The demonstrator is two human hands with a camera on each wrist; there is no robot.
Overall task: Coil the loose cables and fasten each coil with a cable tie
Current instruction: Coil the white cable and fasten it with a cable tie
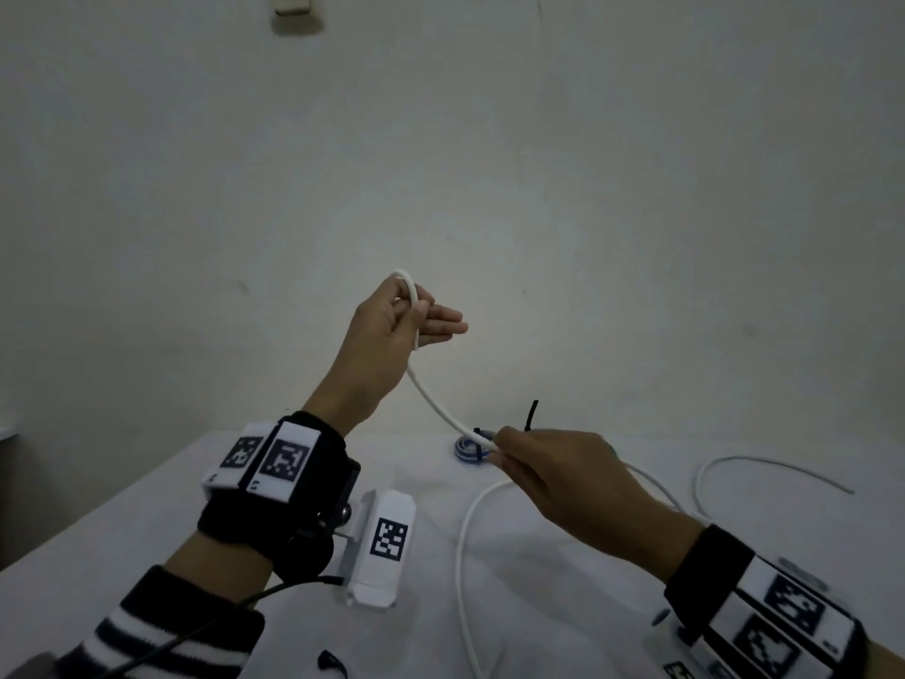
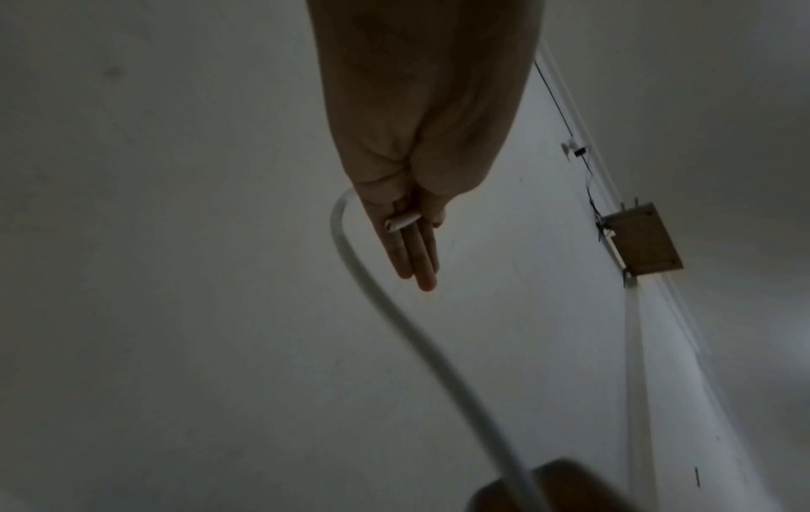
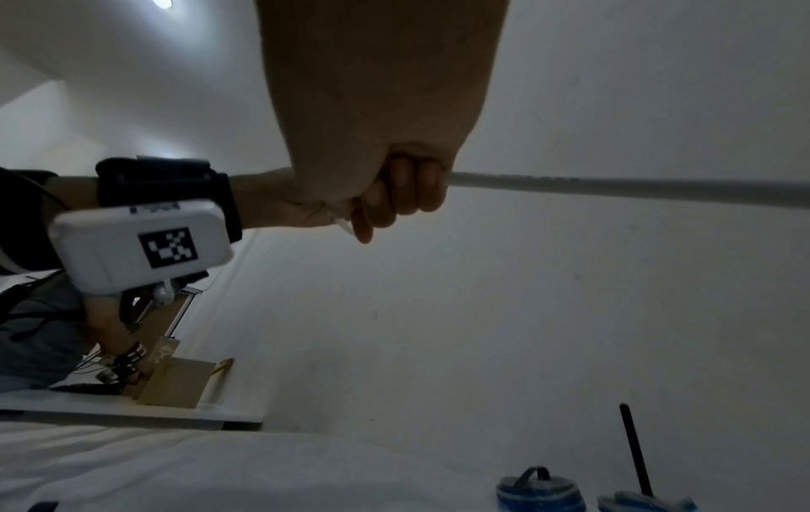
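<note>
A white cable (image 1: 440, 409) runs through the air between my two hands above the white table (image 1: 161, 502). My raised left hand (image 1: 421, 316) pinches the cable's end under the thumb, with the other fingers straight. The left wrist view shows that cut end (image 2: 403, 221) lying across the fingers (image 2: 421, 263), and the cable (image 2: 372, 294) bends over them. Lower and to the right, my right hand (image 1: 499, 453) grips the cable with curled fingers (image 3: 407, 194). From there the cable loops down over the table and leaves the frame at the bottom.
A blue coil (image 1: 467, 453) bound with a black tie lies behind my right hand. A black tie (image 1: 531, 416) sticks up from a second blue coil (image 3: 644, 504). Another white cable (image 1: 725, 465) lies at the right. A loose black tie (image 1: 330, 664) lies near the front edge.
</note>
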